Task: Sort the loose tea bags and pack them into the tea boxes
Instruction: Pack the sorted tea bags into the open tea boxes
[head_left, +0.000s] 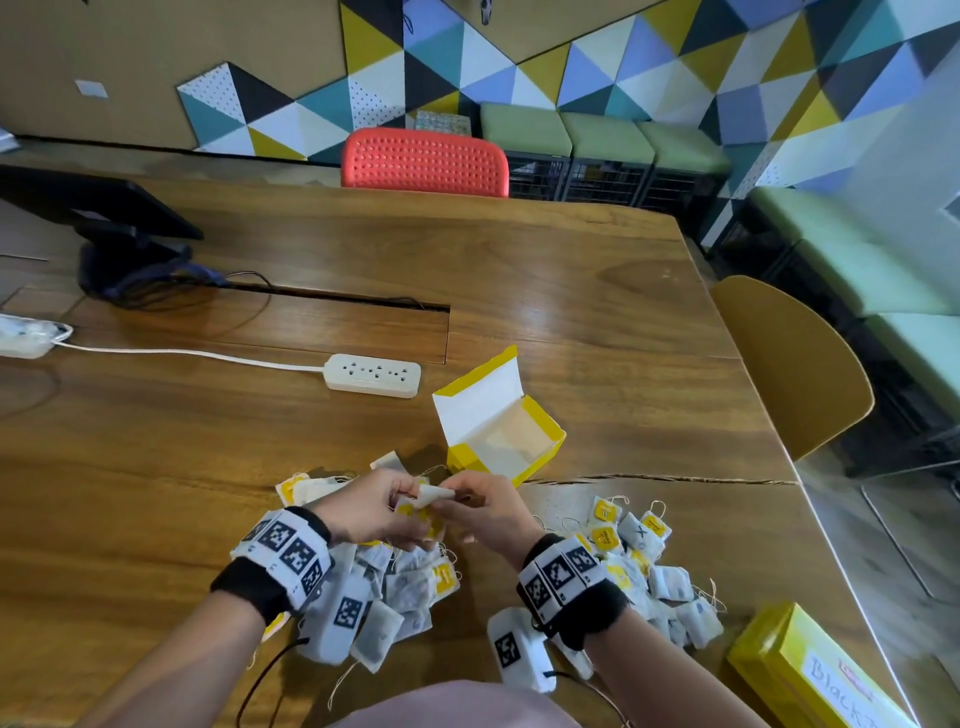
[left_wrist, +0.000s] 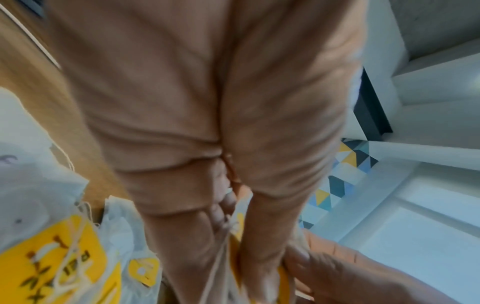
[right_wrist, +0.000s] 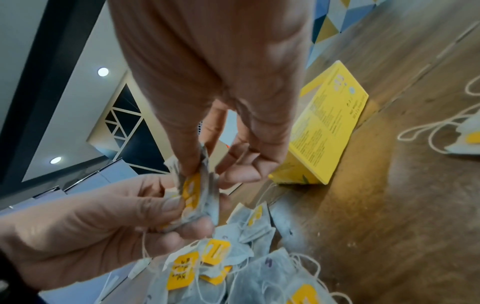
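Both hands meet above the wooden desk (head_left: 571, 291), over a heap of loose white paper tea bags with yellow tags (head_left: 405, 587). The left hand (head_left: 363, 509) curls its fingers (right_wrist: 161, 205) and thumb round a small bunch of white tea bags with yellow tags (right_wrist: 197, 195), gripping it from below. The right hand (head_left: 488, 514) pinches the top of the same bunch between its thumb and forefinger (right_wrist: 187, 144); its other fingers hang loosely curled just beside the bunch. Strings trail down from the held bunch into the heap directly beneath the fingers.

Just beyond the fingertips stands an open yellow cardboard tea box with a white inner lid (head_left: 498, 415), its flap raised; its interior looks pale, and what lies in it cannot be made out. A second scatter of white tea bags with yellow tags (head_left: 644, 566) lies to the outer side of the right hand, spread behind the right wrist. Further out on that side, at the desk edge, lies a closed yellow tea box bearing a white handwritten label (head_left: 810, 670) whose legible part reads "Black".

Well beyond the fingers, on the left-hand side, a white power strip (head_left: 373, 375) rests on the desk, its cord running away to the left. A red perforated chair back (head_left: 423, 161) stands at the far edge of the desk. Each wrist carries a white band printed with black square markers (head_left: 285, 551).
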